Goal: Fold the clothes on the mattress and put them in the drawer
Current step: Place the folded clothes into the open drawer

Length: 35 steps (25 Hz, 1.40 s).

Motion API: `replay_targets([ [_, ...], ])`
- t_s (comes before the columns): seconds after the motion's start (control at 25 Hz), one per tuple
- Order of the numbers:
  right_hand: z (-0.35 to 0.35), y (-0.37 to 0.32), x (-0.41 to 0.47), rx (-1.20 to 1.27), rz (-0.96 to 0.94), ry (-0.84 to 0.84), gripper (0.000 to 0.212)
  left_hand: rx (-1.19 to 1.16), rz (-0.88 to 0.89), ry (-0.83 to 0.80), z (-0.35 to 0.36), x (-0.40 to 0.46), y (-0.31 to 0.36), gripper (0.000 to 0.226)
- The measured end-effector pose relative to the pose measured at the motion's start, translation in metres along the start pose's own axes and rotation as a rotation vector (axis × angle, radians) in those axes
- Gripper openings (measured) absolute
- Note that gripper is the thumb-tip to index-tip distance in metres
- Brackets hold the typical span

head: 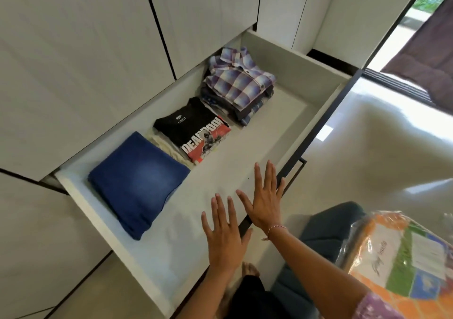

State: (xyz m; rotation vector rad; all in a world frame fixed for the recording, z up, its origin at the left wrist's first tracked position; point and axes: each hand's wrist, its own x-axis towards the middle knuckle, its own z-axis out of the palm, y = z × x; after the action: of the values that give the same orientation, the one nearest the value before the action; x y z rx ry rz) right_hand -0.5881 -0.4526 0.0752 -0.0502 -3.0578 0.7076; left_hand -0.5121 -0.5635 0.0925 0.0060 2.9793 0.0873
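- Evidently the storing step is close to done: three lots of folded clothes are seen lying in the open white pull-out drawer (274, 113), and nothing is held in either hand.
- Just ahead and to the left of the left hand (224, 235) lies the folded blue denim garment (137, 184); further ahead the folded black printed T-shirt (193, 132) rests on paler folded pieces, and beyond it, well away from both hands, the folded purple checked shirt (240, 78) tops a stack of darker clothes.
- The next move is judged to be either shutting the drawer, for which its dark front edge (316, 132) must be pushed evenly, or fetching more clothes; the mattress is not in view.
- Both hands are stretched forward, palms down, fingers straight and spread; the left hand is held over the bare drawer floor.
- The right hand (266, 200) is held over the dark front edge; whether it touches cannot be told.
- To the right of the right forearm a plastic-wrapped orange and green bundle (402, 264) is seen.
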Motion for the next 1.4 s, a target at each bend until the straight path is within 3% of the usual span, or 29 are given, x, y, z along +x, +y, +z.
replay_targets([
  [0.2,0.009,-0.005,0.008,-0.010,-0.023,0.050,0.087,0.019,0.049,0.070,0.007,0.013,-0.001,0.088],
  [0.44,0.027,-0.042,0.037,-0.074,-0.016,-0.010,0.083,0.094,0.067,0.201,0.011,0.045,-0.046,0.090],
  [1.0,0.071,-0.138,0.129,-0.048,-0.071,0.010,0.082,0.058,-0.049,0.089,-0.025,0.138,-0.142,0.082],
  [1.24,0.092,-0.178,0.170,-0.034,-0.072,-0.042,0.078,0.087,-0.068,0.179,-0.037,0.175,-0.184,0.081],
  [1.4,0.105,-0.213,0.198,0.074,-0.059,0.026,0.076,0.181,-0.037,0.305,-0.035,0.205,-0.220,0.083],
])
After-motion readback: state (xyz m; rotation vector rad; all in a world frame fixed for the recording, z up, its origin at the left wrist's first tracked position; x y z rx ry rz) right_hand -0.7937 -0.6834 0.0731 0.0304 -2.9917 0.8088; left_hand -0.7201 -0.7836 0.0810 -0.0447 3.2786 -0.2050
